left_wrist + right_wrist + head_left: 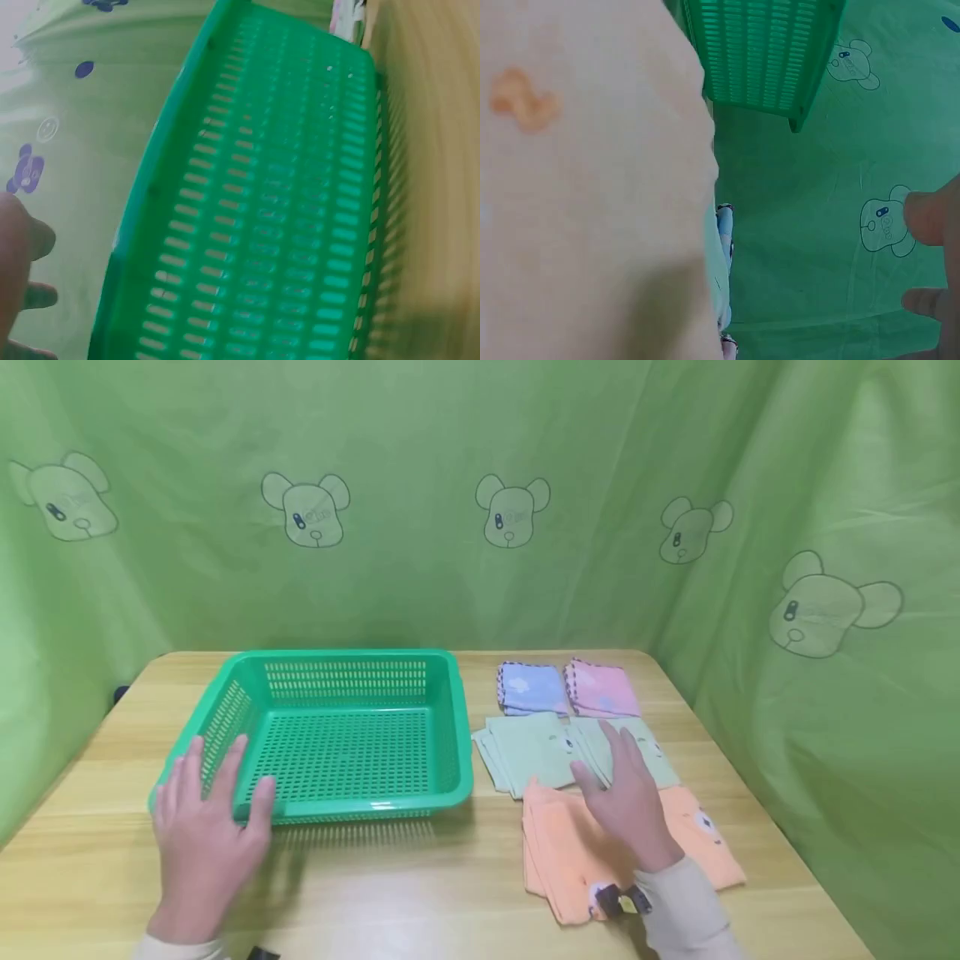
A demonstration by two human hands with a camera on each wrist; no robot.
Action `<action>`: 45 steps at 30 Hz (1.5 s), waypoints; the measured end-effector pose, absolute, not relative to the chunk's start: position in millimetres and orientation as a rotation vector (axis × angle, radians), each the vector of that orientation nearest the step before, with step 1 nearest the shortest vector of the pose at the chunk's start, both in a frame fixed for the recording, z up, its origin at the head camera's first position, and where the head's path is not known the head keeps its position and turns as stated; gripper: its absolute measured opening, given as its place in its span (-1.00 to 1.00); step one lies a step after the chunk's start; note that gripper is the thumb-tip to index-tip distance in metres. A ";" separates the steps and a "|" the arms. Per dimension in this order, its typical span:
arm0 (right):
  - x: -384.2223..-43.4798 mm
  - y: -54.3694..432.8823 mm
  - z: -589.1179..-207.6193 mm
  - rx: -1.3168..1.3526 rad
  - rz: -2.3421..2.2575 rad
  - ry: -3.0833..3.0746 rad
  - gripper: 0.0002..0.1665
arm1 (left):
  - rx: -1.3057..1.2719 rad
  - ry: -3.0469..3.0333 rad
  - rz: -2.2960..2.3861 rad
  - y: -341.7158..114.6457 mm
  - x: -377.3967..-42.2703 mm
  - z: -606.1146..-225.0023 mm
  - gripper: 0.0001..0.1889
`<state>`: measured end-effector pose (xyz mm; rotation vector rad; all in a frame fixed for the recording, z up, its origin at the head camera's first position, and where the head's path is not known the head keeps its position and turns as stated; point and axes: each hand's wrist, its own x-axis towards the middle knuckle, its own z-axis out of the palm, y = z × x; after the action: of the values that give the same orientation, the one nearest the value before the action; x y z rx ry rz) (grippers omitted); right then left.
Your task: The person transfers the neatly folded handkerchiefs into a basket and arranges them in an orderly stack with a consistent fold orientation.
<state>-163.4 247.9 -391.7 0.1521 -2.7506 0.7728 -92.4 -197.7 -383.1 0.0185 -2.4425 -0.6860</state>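
My left hand [206, 843], fingers spread, is at the near left corner of a green plastic basket [352, 807]; whether it touches the rim cannot be told. The basket has slotted walls and nothing in it. Over two folded orange cloths [566, 835] hovers my right hand [630, 797], fingers extended and holding nothing. Behind those lie two folded pale green cloths [525, 747], partly covered by the right hand. Farther back are a folded blue cloth [532, 687] and a folded pink cloth [603, 687]. In the left wrist view, the basket's outer wall [255, 195] fills the middle.
The wooden table [375, 893] carries the basket on the left and the cloths on the right. A green curtain [420, 585] with printed bear heads hangs behind the table and along its sides.
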 end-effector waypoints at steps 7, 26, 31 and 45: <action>-184.6 257.3 -384.6 0.071 1.111 -2.784 -0.10 | 0.170 -2.303 -0.967 -209.4 -91.7 -382.8 -0.39; -258.6 254.8 -373.6 -0.023 1.396 -2.691 -0.24 | 0.416 -2.376 -1.190 -240.7 -99.7 -403.7 -0.38; -277.6 249.2 -369.5 -0.040 1.399 -2.755 -0.18 | 0.389 -2.373 -1.171 -242.8 -98.2 -404.1 -0.38; -316.2 251.9 -376.0 -0.128 1.351 -2.906 -0.17 | 0.376 -2.411 -1.109 -244.1 -99.7 -404.7 -0.36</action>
<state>-316.2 251.9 -376.0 -0.1276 -2.9061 1.3505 -99.7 -244.1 -404.7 0.3763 -2.4111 -1.1089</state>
